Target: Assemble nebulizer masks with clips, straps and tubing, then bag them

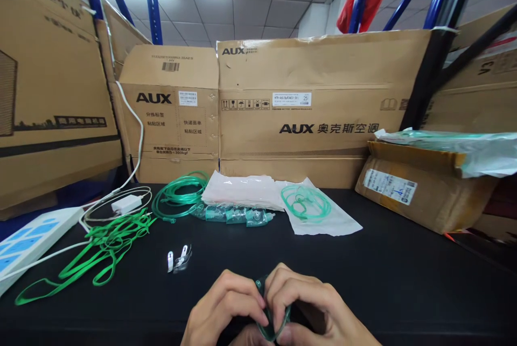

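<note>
Green piece point(266, 331) largely hidden between left hand point(226, 304) and right hand point(313, 303), both cut off below.

Green plastic piece point(267, 331); black tabletop point(404, 270); brown cartons point(323, 146).

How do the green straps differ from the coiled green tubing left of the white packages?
The green straps lie in a loose tangle; the green tubing is wound into round loops. The straps look flat and opaque, the tubing rounded and translucent. The straps spread nearer the camera than the tubing. Both lie on the black table.
</note>
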A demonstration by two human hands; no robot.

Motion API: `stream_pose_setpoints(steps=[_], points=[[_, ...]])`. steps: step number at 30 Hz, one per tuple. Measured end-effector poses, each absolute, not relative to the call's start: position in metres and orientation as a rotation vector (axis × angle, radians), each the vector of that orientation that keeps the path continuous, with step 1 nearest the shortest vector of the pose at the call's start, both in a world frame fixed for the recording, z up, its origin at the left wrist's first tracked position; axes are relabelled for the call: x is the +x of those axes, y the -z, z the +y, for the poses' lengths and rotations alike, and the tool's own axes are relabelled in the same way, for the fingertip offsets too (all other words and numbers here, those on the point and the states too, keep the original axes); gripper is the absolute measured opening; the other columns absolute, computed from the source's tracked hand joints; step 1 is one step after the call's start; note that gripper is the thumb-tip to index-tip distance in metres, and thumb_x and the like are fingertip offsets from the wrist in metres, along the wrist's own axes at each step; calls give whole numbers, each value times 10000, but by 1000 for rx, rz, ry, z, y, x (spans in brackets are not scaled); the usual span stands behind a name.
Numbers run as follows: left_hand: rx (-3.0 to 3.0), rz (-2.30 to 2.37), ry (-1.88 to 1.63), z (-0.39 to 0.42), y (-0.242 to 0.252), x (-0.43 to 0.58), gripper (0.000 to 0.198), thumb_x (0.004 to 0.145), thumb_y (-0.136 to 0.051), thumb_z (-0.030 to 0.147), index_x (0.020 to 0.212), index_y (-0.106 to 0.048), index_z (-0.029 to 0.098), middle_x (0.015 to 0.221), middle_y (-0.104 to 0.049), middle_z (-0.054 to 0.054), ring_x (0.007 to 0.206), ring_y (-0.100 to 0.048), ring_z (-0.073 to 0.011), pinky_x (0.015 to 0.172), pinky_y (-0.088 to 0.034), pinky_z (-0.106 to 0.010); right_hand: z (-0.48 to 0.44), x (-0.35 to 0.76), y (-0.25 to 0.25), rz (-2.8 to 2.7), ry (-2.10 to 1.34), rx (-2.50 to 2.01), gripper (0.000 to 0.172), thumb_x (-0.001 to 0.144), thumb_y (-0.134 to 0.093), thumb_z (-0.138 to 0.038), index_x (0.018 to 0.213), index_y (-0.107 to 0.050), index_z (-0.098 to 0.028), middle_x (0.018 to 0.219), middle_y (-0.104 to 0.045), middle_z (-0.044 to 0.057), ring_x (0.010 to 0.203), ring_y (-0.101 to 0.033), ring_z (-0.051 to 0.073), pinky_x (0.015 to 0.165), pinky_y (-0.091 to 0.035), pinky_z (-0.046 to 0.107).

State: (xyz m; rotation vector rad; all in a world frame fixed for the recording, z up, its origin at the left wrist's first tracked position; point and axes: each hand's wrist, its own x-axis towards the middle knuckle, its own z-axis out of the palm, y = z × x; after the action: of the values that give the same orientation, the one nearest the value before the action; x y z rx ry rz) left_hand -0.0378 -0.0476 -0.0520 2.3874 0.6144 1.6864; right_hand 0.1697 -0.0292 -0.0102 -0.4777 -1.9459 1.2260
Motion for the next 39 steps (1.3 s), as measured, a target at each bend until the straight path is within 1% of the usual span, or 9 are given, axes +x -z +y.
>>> stream_pose_setpoints(steps=[6, 8, 10, 12, 17, 23, 26, 33, 39], points=[[2308, 696, -1756, -50, 53, -32, 196, 876, -794, 211, 994, -638, 212, 867, -679, -10, 770, -672, -133, 714, -542, -194, -28, 170, 15, -1900, -1197, -525, 251, 895, -730, -463, 852, -707, -217, 870, -647, 33, 849, -615, 187, 816, -496, 317], [2230, 797, -1786, -51, 54, -28, 146, 881, -781, 217, 942, -648, 210, 813, -666, -1, 724, -654, -135, 679, -528, -201, -27, 169, 22, -1834, -1113, -546, 280, 875, -752, -467, 1048, -694, -256, 1042, -657, 55, 977, -638, 207, 885, -519, 320], [2071, 955, -1810, -52, 55, -24, 91, 922, -715, 233, 855, -663, 201, 747, -631, 2, 660, -614, -128, 627, -500, -200, -26, 168, 29, -1805, -986, -564, 496, 827, -811, -430, 1267, -615, -310, 1320, -592, 91, 1227, -586, 257, 1004, -510, 354], [1857, 1075, -1795, -53, 54, -21, 221, 960, -659, 311, 780, -682, 187, 704, -590, -3, 609, -571, -119, 571, -471, -194, -24, 167, 34, -1851, -814, -602, 560, 832, -817, -332, 1339, -579, -333, 1463, -520, 99, 1357, -513, 280, 1081, -482, 385], [1476, 1070, -1596, -54, 45, -20, 522, 943, -612, 584, 675, -697, 144, 644, -506, 1, 495, -492, -83, 438, -385, -175, -22, 164, 34, -1997, -516, -682, 427, 930, -686, -218, 1338, -619, -323, 1347, -667, 60, 1252, -631, 232, 1076, -511, 339], [1448, 1070, -1497, -45, 33, -14, 461, 933, -632, 577, 780, -743, 156, 588, -424, 48, 451, -376, -60, 444, -320, -188, -20, 166, 35, -1954, -511, -768, 503, 906, -726, -304, 1393, -602, -294, 1347, -703, 57, 1214, -679, 236, 1049, -548, 322], [1560, 1042, -1484, -38, 25, -5, 453, 961, -602, 545, 757, -719, 158, 673, -483, 28, 485, -430, -65, 470, -340, -197, -15, 170, 32, -1869, -551, -821, 437, 904, -725, -388, 1321, -667, -274, 1283, -743, 64, 1155, -713, 251, 1006, -577, 331], [2231, 1541, -1155, -30, -17, 5, 324, 1016, -569, 348, 795, -769, 220, 750, -695, -26, 678, -653, -201, 619, -409, -287, -3, 187, 23, -1749, -665, -1036, 450, 910, -645, -554, 1202, -738, -224, 1218, -773, 92, 1188, -695, 305, 1034, -561, 380], [2610, 1929, -614, -39, -59, 12, 336, 936, -678, 438, 917, -798, 125, 884, -766, -180, 861, -721, -392, 677, -479, -400, 6, 187, 34, -1915, -471, -1066, 458, 947, -575, -546, 1216, -712, -201, 1247, -746, 137, 1174, -699, 311, 993, -582, 386]])
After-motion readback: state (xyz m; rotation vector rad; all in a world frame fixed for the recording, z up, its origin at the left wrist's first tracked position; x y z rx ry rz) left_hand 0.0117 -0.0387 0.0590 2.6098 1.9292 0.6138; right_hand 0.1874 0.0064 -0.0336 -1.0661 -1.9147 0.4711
